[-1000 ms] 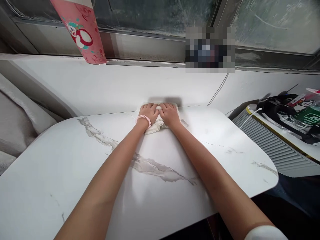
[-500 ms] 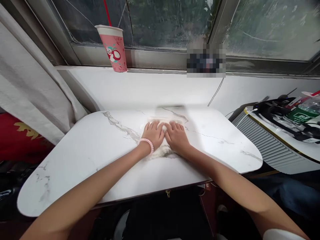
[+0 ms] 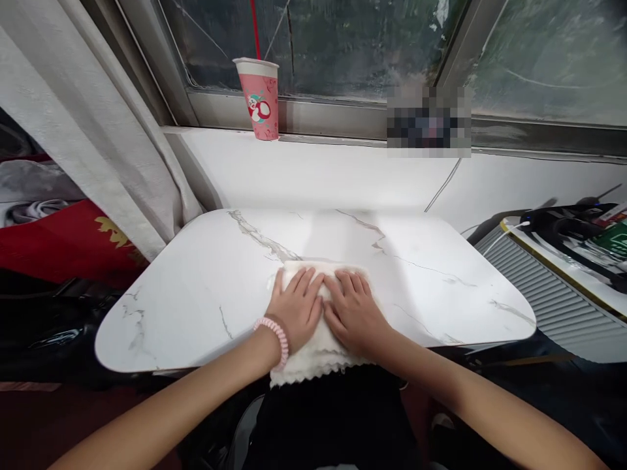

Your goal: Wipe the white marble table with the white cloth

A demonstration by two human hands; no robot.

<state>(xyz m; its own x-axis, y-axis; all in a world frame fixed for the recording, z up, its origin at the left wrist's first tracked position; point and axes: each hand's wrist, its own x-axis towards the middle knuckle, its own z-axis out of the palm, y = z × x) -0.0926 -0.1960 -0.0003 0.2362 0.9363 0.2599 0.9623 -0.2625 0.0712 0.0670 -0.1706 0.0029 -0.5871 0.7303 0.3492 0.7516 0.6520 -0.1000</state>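
A white fluffy cloth (image 3: 323, 339) lies on the marble-patterned white table (image 3: 186, 287), its scalloped near edge hanging over the table's front. My left hand (image 3: 295, 307), with a pink coiled band (image 3: 275, 333) at the wrist, presses flat on the cloth, fingers spread. Beside it my right hand (image 3: 353, 310) also lies flat on the cloth, fingers stretched forward. The two thumbs and index fingers come close together over the cloth's middle. Parts of the cloth are hidden under both palms.
A pink paper cup (image 3: 260, 104) with a red straw stands on the window ledge. A grey curtain (image 3: 98, 111) hangs at the left, with a red bag (image 3: 73, 241) behind it. At the right, a ribbed white cabinet (image 3: 563, 294) carries cables and other items.
Both hands have drawn the cloth back from the middle of the table to its front edge, where it now overhangs. My view has shifted somewhat to the left.
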